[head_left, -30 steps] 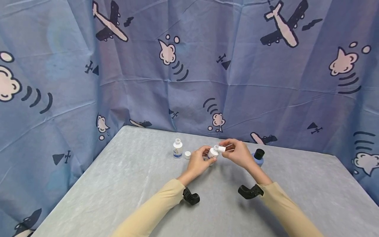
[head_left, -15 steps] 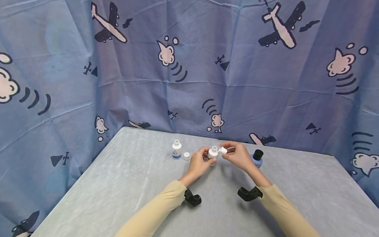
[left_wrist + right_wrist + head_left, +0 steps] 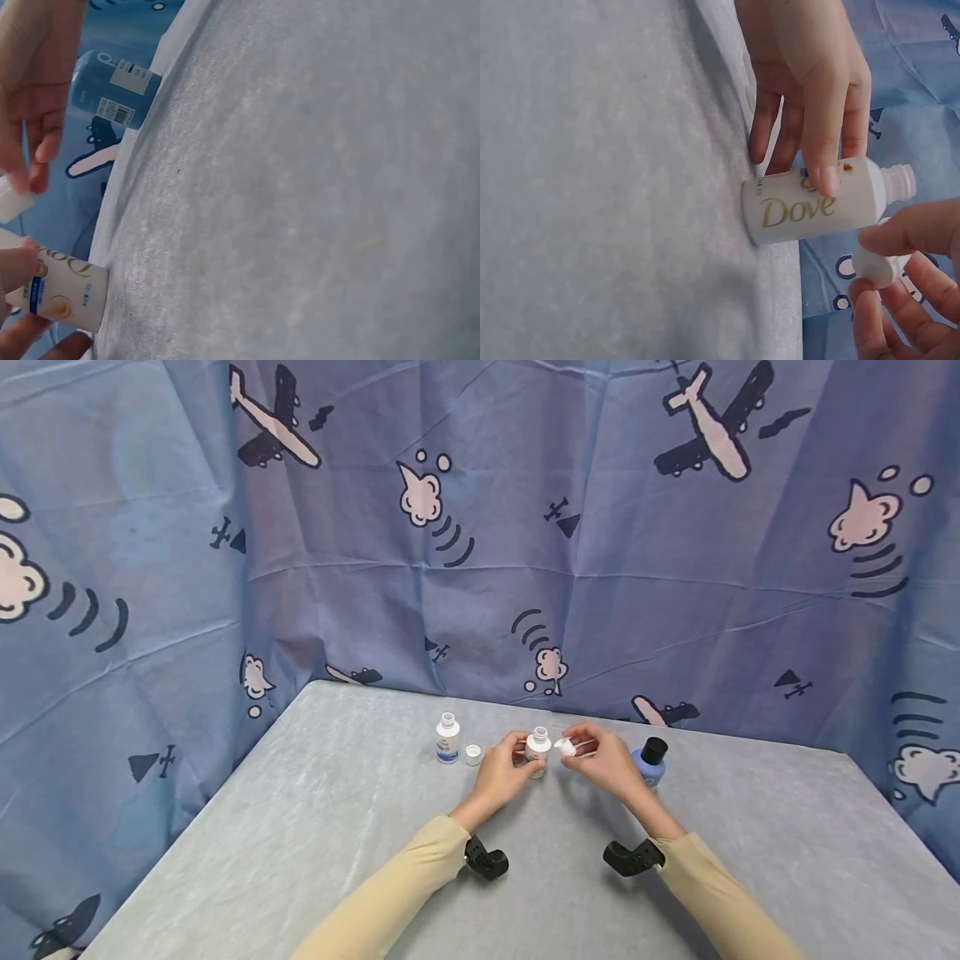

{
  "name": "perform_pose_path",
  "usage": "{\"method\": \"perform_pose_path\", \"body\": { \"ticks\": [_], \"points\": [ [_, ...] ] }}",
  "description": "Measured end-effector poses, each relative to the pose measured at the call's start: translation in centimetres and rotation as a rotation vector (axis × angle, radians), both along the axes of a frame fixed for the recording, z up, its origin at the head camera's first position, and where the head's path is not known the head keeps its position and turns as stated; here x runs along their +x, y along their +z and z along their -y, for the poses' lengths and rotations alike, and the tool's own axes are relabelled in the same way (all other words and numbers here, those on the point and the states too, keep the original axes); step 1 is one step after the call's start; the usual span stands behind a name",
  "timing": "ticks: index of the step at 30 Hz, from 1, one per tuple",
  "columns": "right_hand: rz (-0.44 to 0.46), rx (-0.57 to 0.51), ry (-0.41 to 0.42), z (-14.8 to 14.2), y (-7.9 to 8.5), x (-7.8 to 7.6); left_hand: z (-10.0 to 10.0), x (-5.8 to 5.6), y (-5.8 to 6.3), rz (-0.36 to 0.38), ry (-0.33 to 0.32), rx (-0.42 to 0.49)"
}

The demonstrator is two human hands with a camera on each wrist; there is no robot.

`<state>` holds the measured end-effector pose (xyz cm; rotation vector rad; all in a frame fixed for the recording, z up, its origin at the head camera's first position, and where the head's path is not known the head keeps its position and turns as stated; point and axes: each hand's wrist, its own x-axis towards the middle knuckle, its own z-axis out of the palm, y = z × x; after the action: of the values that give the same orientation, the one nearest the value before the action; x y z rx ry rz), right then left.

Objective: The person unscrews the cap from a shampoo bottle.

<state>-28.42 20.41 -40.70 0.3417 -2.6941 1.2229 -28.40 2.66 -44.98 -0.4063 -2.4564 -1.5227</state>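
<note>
My left hand (image 3: 504,770) grips a small white Dove bottle (image 3: 817,210) around its body. The bottle stands upright on the table, its threaded neck (image 3: 901,182) bare. Just right of the neck, my right hand (image 3: 606,762) pinches a white cap (image 3: 877,264) between thumb and fingers, tilted and apart from the bottle. In the head view a second white bottle (image 3: 447,740) with a blue-marked label stands uncapped farther left. Beside it a loose white cap (image 3: 472,754) lies on the table.
Right of my right hand stands a blue bottle (image 3: 649,765) with a black cap, partly behind the wrist. A pale cloth covers the table (image 3: 330,827). Behind it hangs a blue curtain (image 3: 480,568) printed with planes.
The cap in my right hand has moved away from the bottle's neck and tipped over. The left hand has brought the tilted bottle upright.
</note>
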Motion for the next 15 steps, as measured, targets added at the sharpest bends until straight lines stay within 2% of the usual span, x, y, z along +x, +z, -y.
{"method": "perform_pose_path", "body": {
  "ticks": [6, 15],
  "points": [
    [0.027, 0.015, -0.005, 0.0, -0.6, -0.1, 0.4, 0.4, 0.0, 0.014, 0.014, -0.059],
    [0.072, 0.07, 0.014, 0.0, -1.7, -0.5, 1.0, 0.7, 0.3, 0.001, 0.018, -0.04]
  ]
}}
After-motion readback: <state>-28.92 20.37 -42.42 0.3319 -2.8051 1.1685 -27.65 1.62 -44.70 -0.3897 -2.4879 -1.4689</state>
